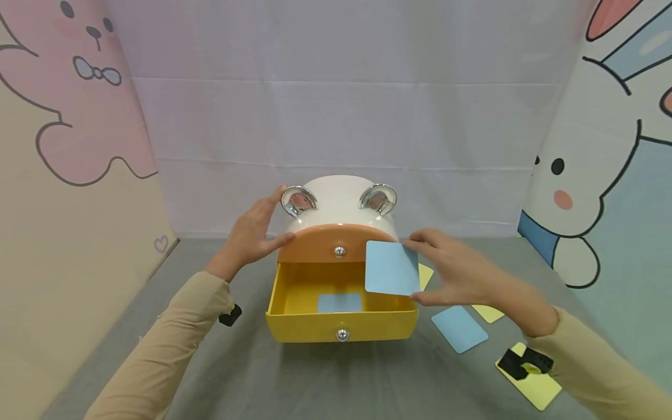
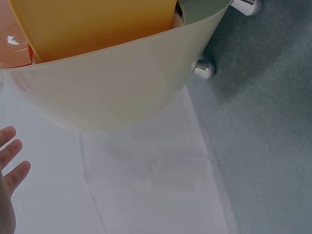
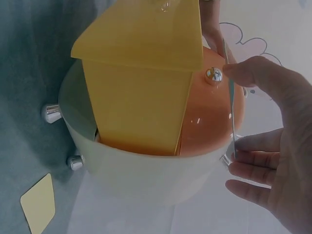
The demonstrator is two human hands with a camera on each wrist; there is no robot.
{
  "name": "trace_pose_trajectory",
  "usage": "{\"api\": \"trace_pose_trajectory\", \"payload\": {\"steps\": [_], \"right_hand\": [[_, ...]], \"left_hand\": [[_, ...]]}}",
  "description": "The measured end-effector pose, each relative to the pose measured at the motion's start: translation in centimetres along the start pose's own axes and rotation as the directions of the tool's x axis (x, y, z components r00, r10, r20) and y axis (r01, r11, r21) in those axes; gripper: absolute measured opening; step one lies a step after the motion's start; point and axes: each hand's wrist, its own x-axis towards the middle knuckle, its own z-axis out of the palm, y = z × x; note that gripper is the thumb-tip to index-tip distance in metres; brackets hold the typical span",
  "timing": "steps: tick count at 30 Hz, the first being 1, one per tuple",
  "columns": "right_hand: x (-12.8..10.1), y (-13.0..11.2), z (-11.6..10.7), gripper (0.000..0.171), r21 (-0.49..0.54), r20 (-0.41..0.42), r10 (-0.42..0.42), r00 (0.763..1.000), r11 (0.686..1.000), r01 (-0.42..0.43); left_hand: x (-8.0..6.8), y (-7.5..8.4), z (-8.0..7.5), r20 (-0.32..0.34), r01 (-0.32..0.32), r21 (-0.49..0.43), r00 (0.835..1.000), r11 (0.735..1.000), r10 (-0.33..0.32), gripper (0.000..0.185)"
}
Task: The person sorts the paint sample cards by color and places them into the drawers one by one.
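Centre frame: the right hand [image 1: 462, 274] pinches a blue card [image 1: 391, 268] over the open yellow drawer [image 1: 341, 326]; the left hand [image 1: 254, 230], fingers straight, steadies the cabinet [image 1: 338, 201].

Cream cabinet body [image 2: 112, 92] fills the upper frame, with the yellow drawer [image 2: 92, 24] at twelve o'clock. Two chrome feet [image 2: 204, 69] show at two o'clock. Left hand [image 2: 9, 170] fingertips at nine o'clock, straight, touching nothing. Grey desk [image 2: 263, 146] at three o'clock.

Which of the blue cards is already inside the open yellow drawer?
The small blue card lying flat on the drawer floor; another is in the right hand, another on the table.
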Motion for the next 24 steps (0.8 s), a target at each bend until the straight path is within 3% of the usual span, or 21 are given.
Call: {"api": "trace_pose_trajectory", "payload": {"steps": [10,24], "right_hand": [[2.2,-1.4,1.4,0.077,0.043,0.071,-0.049,0.996,0.998,0.046],[2.2,-1.3,2.4,0.071,0.067,0.093,-0.118,0.989,0.991,0.112]], "left_hand": [[0.0,-0.1,0.0,0.006,0.002,0.003,1.0,1.0,-0.002,0.09],[0.0,-0.2,0.0,0.003,-0.005,-0.001,1.0,1.0,0.005,0.089]]}}
